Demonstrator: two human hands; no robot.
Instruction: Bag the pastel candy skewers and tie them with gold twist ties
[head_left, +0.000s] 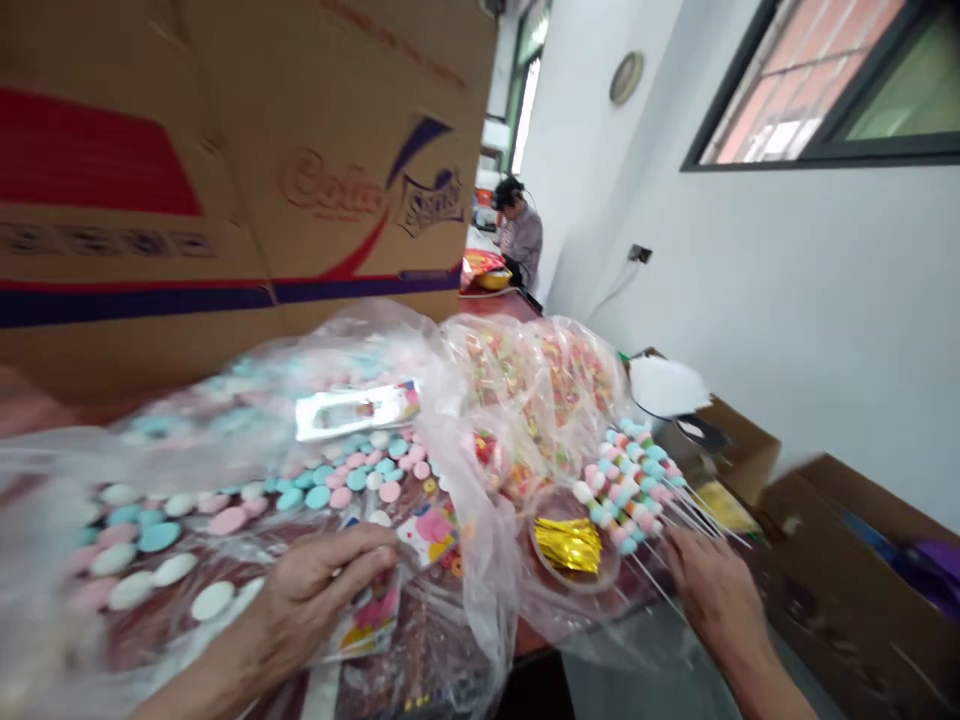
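My left hand (330,580) is over the near part of the table, thumb and forefinger pressed together. What they pinch, if anything, I cannot make out. A printed clear packet (371,625) shows below its fingers, and another printed packet (431,532) is just past the fingertips. On the right, my right hand (709,580) is closed at the thin white sticks of the candy skewers (630,490), threaded with pink, blue and white pieces. Its fingertips are partly hidden. Left of the skewers, gold twist ties (568,543) sit in a round clear container (536,560).
Pink, blue and white candies (322,485) spread from an open plastic bag at left. Bags of colourful ring candies (525,380) stand behind. A large carton (240,160) blocks the back left. Open boxes (847,520) stand at right. A person (521,230) sits farther back.
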